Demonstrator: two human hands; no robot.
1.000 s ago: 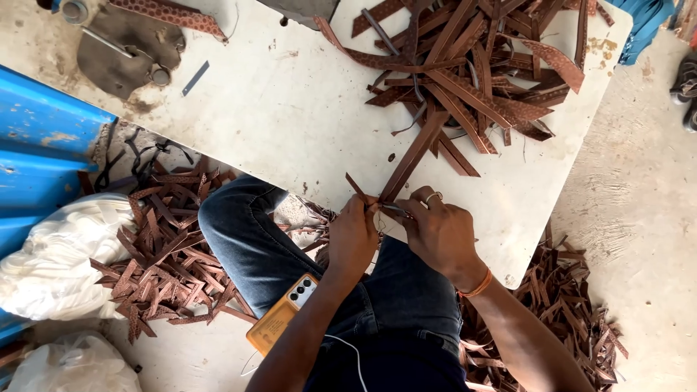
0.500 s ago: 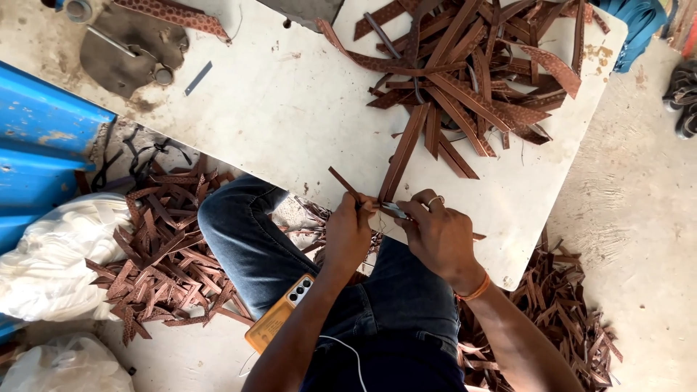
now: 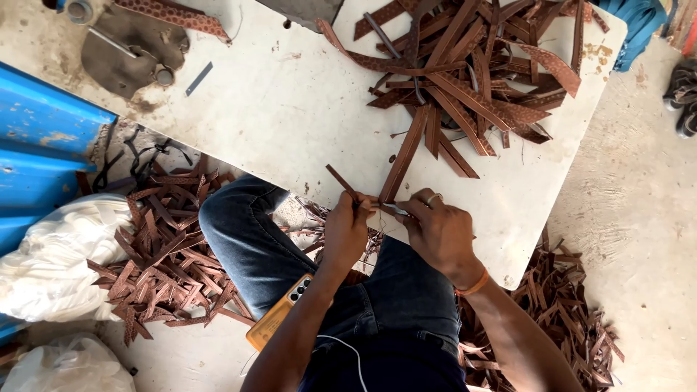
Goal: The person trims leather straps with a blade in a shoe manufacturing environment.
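Note:
My left hand (image 3: 346, 231) pinches the near end of a narrow brown leather strip (image 3: 340, 180) that angles up to the left over the white table (image 3: 290, 109). My right hand (image 3: 439, 231), with a ring on one finger and an orange band at the wrist, grips a small metal cutting tool (image 3: 392, 209) whose tip meets the strip between the two hands. A longer brown strip (image 3: 404, 156) runs from the hands up toward a big pile of brown leather strips (image 3: 472, 65) at the table's far right.
Heaps of cut leather scraps lie on the floor at left (image 3: 167, 254) and right (image 3: 573, 327) of my jeans-clad legs. A phone in an orange case (image 3: 279, 313) rests on my lap. A blue panel (image 3: 36, 160) and white sacks (image 3: 51, 261) sit left.
Both hands stay at the table edge. The short strip in my left hand has swung a little to the left, and the right hand has shifted slightly right along the cut.

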